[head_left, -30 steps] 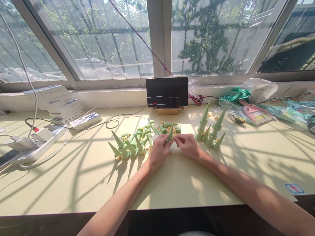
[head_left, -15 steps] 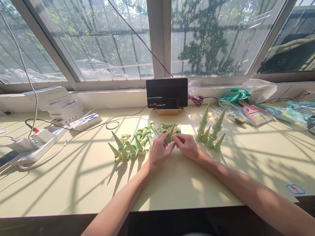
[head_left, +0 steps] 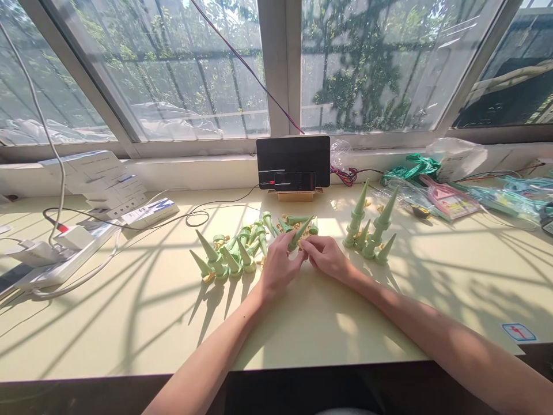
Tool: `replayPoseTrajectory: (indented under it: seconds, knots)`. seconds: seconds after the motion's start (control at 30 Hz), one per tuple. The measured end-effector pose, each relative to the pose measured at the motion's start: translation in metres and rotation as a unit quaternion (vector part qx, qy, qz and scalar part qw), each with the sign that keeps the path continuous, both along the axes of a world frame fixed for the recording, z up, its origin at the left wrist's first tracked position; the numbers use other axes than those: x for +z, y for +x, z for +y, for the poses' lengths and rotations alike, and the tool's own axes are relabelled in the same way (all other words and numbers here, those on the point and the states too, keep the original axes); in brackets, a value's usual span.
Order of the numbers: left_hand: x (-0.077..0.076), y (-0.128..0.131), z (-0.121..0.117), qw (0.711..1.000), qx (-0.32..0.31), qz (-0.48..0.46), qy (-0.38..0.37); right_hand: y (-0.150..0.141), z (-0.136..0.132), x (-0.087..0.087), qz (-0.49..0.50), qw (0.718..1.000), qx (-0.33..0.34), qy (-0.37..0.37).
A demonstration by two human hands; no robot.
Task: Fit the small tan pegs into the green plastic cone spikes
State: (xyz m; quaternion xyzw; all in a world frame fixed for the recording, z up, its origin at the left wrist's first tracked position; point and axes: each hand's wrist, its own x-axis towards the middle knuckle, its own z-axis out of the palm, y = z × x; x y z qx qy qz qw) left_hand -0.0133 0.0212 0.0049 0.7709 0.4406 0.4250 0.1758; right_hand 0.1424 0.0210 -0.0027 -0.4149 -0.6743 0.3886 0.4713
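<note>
Between thumb and fingers, my left hand (head_left: 280,260) grips a green plastic plant watering spike (head_left: 301,230), its tip tilted up and to the right. My right hand (head_left: 325,252) pinches at the spike's base, where a small yellowish valve piece (head_left: 301,245) shows partly; the fingertips hide the rest. Left of my hands, several green watering spikes (head_left: 233,262) stand point up, with others lying loose behind them. More green and yellow parts (head_left: 298,220) lie just beyond my fingers. On the right is another group of spikes (head_left: 371,230), some stacked one on another.
A black tablet (head_left: 294,153) with a phone (head_left: 295,181) before it leans near the window. White boxes (head_left: 99,178) and a power strip (head_left: 73,253) with cables occupy the left. Plastic bags (head_left: 449,199) and a black-and-yellow item (head_left: 420,212) lie at the right.
The spike in my left hand has tipped over to the right, away from its more upright pose. My right fingers have shifted slightly at its base, where the yellowish piece now shows.
</note>
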Motion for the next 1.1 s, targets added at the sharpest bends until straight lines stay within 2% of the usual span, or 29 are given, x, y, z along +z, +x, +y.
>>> replayPoseTrajectory:
  seconds: [0.27,0.47,0.77,1.0,1.1]
  knots:
    - [-0.0033,-0.0013,0.0018,1.000,0.005,-0.012,-0.002,-0.0009,-0.0036,0.0048,0.005,1.000,0.021,-0.015]
    - [-0.0033,-0.0004,-0.0002,1.000,-0.007,-0.018,-0.010,0.0000,-0.0047,0.0059,-0.004,1.000,0.008,-0.010]
    - [-0.0056,-0.0009,-0.0007,1.000,-0.002,0.007,0.016,-0.0011,-0.0059,0.0054,-0.031,0.999,-0.008,0.028]
    - [-0.0016,0.0023,-0.0039,1.000,-0.022,-0.015,0.000,-0.0004,-0.0044,0.0038,0.013,1.000,0.011,-0.008]
    - [0.0000,0.0032,-0.0059,0.999,-0.027,-0.013,0.012,0.0001,-0.0044,0.0051,0.046,0.997,0.034,-0.046]
